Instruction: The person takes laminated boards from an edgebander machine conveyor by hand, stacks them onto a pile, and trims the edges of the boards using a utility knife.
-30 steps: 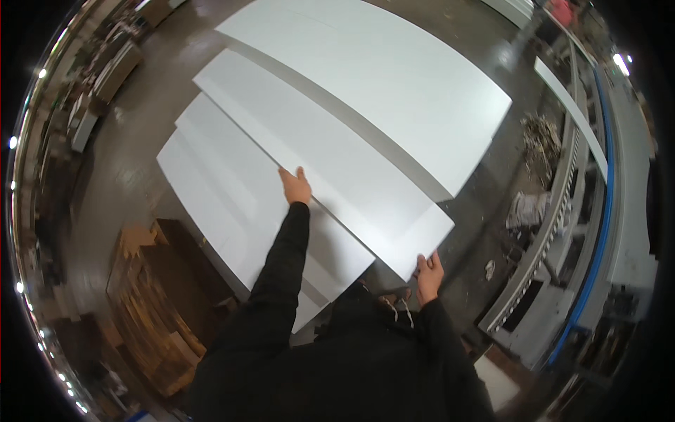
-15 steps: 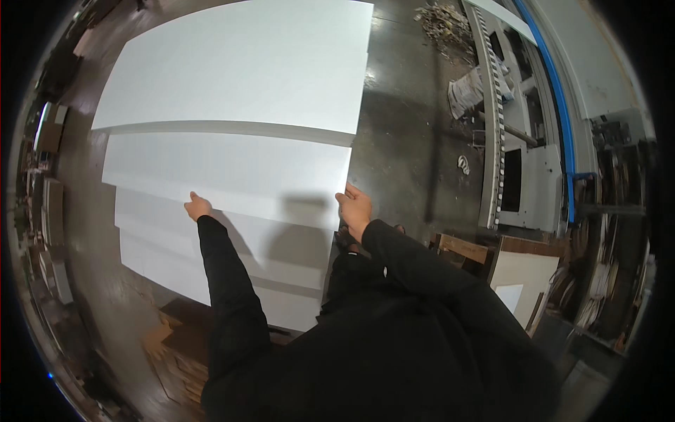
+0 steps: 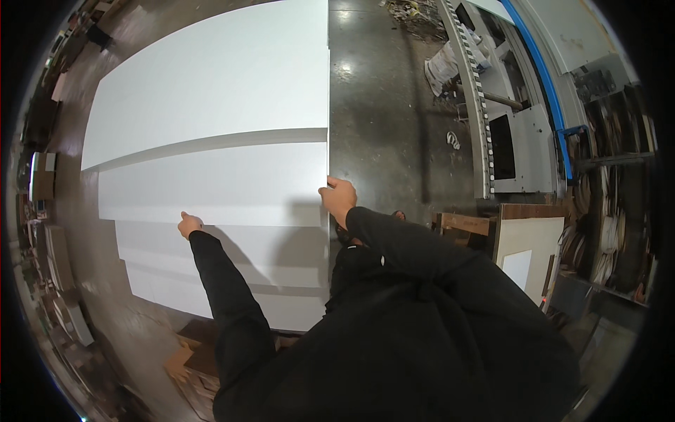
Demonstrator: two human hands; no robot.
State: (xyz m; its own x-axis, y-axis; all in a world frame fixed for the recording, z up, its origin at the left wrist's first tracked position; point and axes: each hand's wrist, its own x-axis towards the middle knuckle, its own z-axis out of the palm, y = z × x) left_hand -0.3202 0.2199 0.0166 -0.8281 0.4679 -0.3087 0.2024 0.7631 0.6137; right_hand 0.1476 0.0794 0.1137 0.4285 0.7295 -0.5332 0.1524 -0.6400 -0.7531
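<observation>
Left hand [image 3: 188, 225] pinching near long edge of middle white panel [image 3: 218, 179], one digit on top. Panel lies between larger white panel [image 3: 211, 88] beyond and white panels [image 3: 288, 246] nearer body. Right hand [image 3: 340, 198] pinching panel's right end. Farther right, grey machine [image 3: 526, 165].

This is a workshop or factory floor, seemingly one that works sheet material. Wide white panels [image 3: 218, 174] lie stacked in the upper left and centre of the frame. At upper right stands a long grey machine [image 3: 536, 155] with a blue rail [image 3: 545, 67] along it; beside it are a pale sack [image 3: 441, 69] and, at the top edge, a heap of scraps [image 3: 415, 17]. Shelves [image 3: 610, 159] at the right edge hold bundled strips [image 3: 602, 200]. The floor [image 3: 380, 105] is bare, grey and slightly shiny, and more stacked boards [image 3: 60, 257] line the left edge.
</observation>
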